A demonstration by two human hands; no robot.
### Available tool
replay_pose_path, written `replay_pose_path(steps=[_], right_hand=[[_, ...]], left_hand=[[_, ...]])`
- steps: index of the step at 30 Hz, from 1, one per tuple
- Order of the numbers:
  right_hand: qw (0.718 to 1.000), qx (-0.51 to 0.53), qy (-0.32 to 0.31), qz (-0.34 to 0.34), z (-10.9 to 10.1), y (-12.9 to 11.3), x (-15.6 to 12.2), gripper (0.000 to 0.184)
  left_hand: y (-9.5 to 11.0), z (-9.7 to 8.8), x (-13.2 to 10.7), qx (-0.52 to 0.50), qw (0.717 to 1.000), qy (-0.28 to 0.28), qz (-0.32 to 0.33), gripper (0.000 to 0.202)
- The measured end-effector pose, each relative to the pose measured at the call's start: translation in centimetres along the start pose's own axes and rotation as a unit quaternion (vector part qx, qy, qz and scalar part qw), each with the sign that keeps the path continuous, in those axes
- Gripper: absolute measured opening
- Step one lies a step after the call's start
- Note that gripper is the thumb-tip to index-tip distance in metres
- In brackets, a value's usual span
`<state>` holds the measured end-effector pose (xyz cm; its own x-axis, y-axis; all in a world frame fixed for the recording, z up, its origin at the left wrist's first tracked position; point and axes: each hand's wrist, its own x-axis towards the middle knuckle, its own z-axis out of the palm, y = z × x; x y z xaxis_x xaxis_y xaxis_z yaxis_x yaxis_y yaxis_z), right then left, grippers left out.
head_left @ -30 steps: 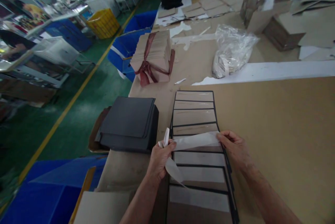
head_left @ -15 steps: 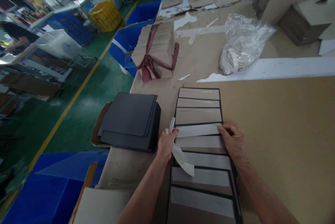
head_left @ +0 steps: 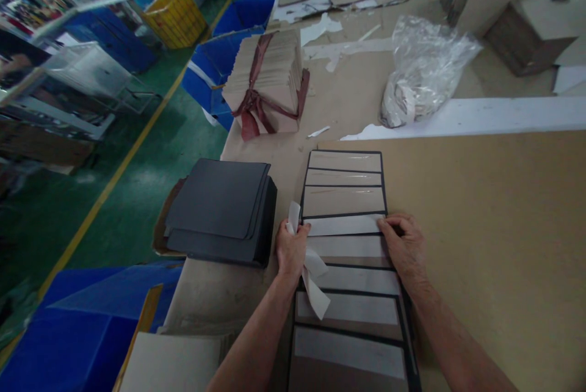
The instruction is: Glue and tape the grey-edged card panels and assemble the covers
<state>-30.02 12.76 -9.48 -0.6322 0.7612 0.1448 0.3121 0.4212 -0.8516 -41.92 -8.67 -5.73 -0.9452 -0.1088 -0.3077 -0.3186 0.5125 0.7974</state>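
Note:
A white paper strip (head_left: 343, 225) stretches between my two hands, across one of the overlapping dark-edged boards (head_left: 348, 199) in front of me. My left hand (head_left: 292, 251) pinches its left end, and loose white strips (head_left: 317, 300) hang from the same hand. The right end is pinched between thumb and fingers of my right hand (head_left: 403, 242). Nearer boards in the row carry similar white strips (head_left: 350, 350); the farthest ones show bare beige faces. Left of my left hand lies a stack of dark grey sheets (head_left: 217, 199).
A ribbon-tied stack of beige boards (head_left: 270, 83) stands beyond, beside blue bins (head_left: 215, 68). A clear plastic bag (head_left: 423, 71) sits farther right. A blue container (head_left: 91, 331) is below the table's left edge. Cardboard piles (head_left: 526, 38) stand at the back right.
The white strip has come down flatter against the board, both hands still on it. The loose strips at my left hand have swung slightly. The whole view has shifted a little.

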Motion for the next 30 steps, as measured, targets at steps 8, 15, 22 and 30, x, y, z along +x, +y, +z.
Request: replay_pose_path(steps=[8,15,22,30], right_hand=[[0.999,0.021,0.006,0.029,0.2,-0.3,-0.1,0.022],[0.999,0.017,0.006,0.049,0.3,-0.4,0.0,0.021],[0.998,0.015,0.005,0.057,0.3,-0.9,0.1,0.022],[0.998,-0.01,0.003,0.063,0.4,-1.2,0.4,0.02]], left_hand=[[-0.3,0.0,0.1,0.032,0.999,0.001,0.017,0.022],[-0.6,0.1,0.1,0.049,0.998,0.007,0.033,0.023],[-0.1,0.1,-0.1,0.061,0.997,0.01,0.039,0.021],[-0.1,0.3,-0.2,0.096,0.994,0.021,0.049,0.022]])
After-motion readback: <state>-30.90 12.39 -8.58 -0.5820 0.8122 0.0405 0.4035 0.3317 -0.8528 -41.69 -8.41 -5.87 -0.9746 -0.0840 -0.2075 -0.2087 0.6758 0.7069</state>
